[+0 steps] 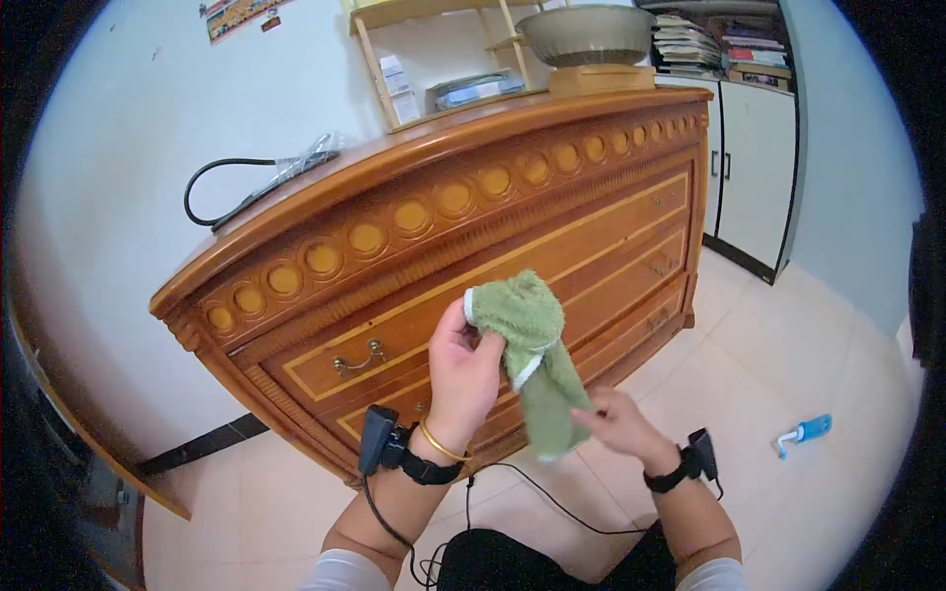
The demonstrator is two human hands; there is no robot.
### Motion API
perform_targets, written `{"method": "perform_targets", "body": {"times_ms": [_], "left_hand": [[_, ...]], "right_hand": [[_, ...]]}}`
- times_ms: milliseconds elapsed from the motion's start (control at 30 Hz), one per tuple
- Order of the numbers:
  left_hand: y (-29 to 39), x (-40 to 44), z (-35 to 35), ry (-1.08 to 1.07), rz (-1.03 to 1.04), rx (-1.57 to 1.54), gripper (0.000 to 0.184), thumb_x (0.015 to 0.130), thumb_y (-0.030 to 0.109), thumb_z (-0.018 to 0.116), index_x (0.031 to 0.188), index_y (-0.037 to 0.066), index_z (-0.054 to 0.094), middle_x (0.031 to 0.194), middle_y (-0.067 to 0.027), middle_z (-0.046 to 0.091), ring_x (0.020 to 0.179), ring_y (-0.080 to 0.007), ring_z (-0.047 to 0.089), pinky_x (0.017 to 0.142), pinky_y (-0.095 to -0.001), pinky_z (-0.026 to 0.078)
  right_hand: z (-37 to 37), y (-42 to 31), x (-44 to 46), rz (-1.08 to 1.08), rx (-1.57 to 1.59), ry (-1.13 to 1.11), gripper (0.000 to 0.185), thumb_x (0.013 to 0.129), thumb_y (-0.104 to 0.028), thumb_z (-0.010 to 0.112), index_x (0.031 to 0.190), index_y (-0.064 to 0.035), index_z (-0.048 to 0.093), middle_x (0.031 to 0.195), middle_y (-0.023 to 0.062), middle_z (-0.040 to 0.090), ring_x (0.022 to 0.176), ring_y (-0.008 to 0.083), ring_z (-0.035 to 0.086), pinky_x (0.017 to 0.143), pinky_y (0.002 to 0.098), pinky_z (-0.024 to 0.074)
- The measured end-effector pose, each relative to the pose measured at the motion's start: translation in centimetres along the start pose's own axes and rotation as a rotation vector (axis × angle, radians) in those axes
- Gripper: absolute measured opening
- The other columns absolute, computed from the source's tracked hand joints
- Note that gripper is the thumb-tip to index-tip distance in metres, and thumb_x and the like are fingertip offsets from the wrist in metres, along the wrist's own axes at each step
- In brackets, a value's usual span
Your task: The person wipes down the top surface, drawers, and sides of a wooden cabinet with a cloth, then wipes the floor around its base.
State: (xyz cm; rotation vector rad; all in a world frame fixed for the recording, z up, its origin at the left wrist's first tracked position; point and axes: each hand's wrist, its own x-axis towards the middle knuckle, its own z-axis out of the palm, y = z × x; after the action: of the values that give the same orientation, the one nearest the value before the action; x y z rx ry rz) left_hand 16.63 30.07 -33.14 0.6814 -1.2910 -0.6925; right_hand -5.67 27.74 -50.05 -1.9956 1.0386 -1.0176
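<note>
A fuzzy green cloth (525, 307) with white edging hangs in the air before the wooden dresser. My left hand (463, 366) grips its upper left part, thumb in front and fingers partly behind the fabric. At the lower right corner, the fingers of my right hand (619, 424) pinch the hanging end, which is slightly blurred. Both wrists wear black straps with small devices and cables.
The carved dresser (434, 266) carries a translucent basin (586, 34), a small shelf rack (424, 12) and a black cable (212, 163). On the tiled floor at right lies a blue bottle (814, 427). Black cables (552, 507) trail near my legs. A white cabinet (757, 167) stands behind.
</note>
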Motion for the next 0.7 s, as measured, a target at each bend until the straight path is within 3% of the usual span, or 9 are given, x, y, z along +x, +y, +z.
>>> {"method": "perform_targets", "body": {"times_ms": [67, 200, 267, 333, 400, 467, 567, 700], "left_hand": [[-0.3, 0.0, -1.0, -0.007, 0.021, 0.110, 0.028, 0.095, -0.003, 0.063, 0.123, -0.002, 0.063, 0.114, -0.0063, 0.071, 0.104, -0.0147, 0.067, 0.095, -0.0310, 0.053], [-1.7, 0.3, -3.3, -0.059, -0.062, 0.348, 0.026, 0.090, -0.002, 0.066, 0.116, -0.003, 0.068, 0.107, -0.0062, 0.071, 0.097, -0.0143, 0.066, 0.088, -0.0299, 0.053], [-2.6, 0.6, -3.8, -0.115, -0.046, 0.465, 0.026, 0.087, -0.002, 0.067, 0.113, -0.002, 0.070, 0.100, -0.0073, 0.071, 0.091, -0.0155, 0.067, 0.083, -0.0293, 0.053], [-1.6, 1.3, -3.0, -0.128, 0.122, 0.675, 0.030, 0.082, -0.002, 0.068, 0.111, 0.000, 0.071, 0.096, -0.0091, 0.068, 0.091, -0.0207, 0.066, 0.084, -0.0319, 0.052], [-0.3, 2.4, -2.3, -0.115, 0.342, 0.895, 0.033, 0.078, -0.003, 0.067, 0.110, 0.002, 0.072, 0.097, -0.0109, 0.066, 0.094, -0.0263, 0.063, 0.087, -0.0361, 0.051], [0.7, 4.4, -1.7, -0.067, 0.615, 1.120, 0.036, 0.074, -0.003, 0.066, 0.109, 0.003, 0.072, 0.102, -0.0128, 0.064, 0.100, -0.0325, 0.060, 0.092, -0.0421, 0.049], [2.0, 8.0, -2.0, 0.016, 0.869, 1.364, 0.043, 0.072, 0.000, 0.068, 0.115, 0.007, 0.072, 0.125, -0.0148, 0.060, 0.121, -0.0377, 0.053, 0.107, -0.0487, 0.041], [4.2, 12.1, -3.7, 0.114, 1.021, 1.570, 0.067, 0.074, 0.015, 0.072, 0.140, 0.011, 0.060, 0.150, -0.0157, 0.045, 0.141, -0.0400, 0.039, 0.119, -0.0543, 0.028]], "right_hand": [[-2.5, 0.1, 0.6, 0.204, 0.098, 0.126, 0.026, 0.096, -0.023, 0.070, 0.085, 0.0004, 0.070, 0.082, 0.0074, 0.069, 0.071, 0.0204, 0.062, 0.064, 0.0326, 0.0511], [-7.2, -1.2, 4.7, 0.337, 0.757, 0.467, 0.018, 0.100, -0.016, 0.058, 0.104, -0.0027, 0.069, 0.085, 0.0025, 0.069, 0.076, 0.0142, 0.065, 0.067, 0.0301, 0.0526], [-8.9, -1.6, 8.8, 0.087, 0.957, 0.574, 0.020, 0.101, -0.010, 0.052, 0.112, -0.0042, 0.068, 0.094, 0.0033, 0.070, 0.081, 0.0144, 0.066, 0.071, 0.0289, 0.0536], [-10.3, -4.7, 13.3, -0.109, 0.868, 0.795, 0.025, 0.100, -0.005, 0.050, 0.119, -0.0026, 0.066, 0.105, 0.0054, 0.071, 0.090, 0.0147, 0.067, 0.078, 0.0288, 0.0543], [-11.8, -6.6, 17.6, -0.291, 0.606, 0.861, 0.032, 0.099, -0.003, 0.050, 0.128, -0.0008, 0.063, 0.112, 0.0054, 0.070, 0.101, 0.0149, 0.067, 0.086, 0.0294, 0.0541], [-12.7, -8.1, 21.7, -0.352, 0.603, 0.822, 0.039, 0.097, 0.000, 0.051, 0.134, -0.0029, 0.062, 0.119, 0.0110, 0.069, 0.110, 0.0255, 0.066, 0.096, 0.0349, 0.0513], [-13.1, -8.0, 26.3, -0.576, -0.239, 1.034, 0.044, 0.089, 0.002, 0.054, 0.129, -0.0090, 0.069, 0.119, 0.0171, 0.066, 0.113, 0.0333, 0.063, 0.102, 0.0431, 0.0485], [-10.6, -8.8, 26.8, -0.553, -0.572, 1.084, 0.048, 0.084, -0.006, 0.064, 0.130, -0.0193, 0.071, 0.126, 0.0172, 0.055, 0.115, 0.0405, 0.053, 0.102, 0.0488, 0.0448]]}}
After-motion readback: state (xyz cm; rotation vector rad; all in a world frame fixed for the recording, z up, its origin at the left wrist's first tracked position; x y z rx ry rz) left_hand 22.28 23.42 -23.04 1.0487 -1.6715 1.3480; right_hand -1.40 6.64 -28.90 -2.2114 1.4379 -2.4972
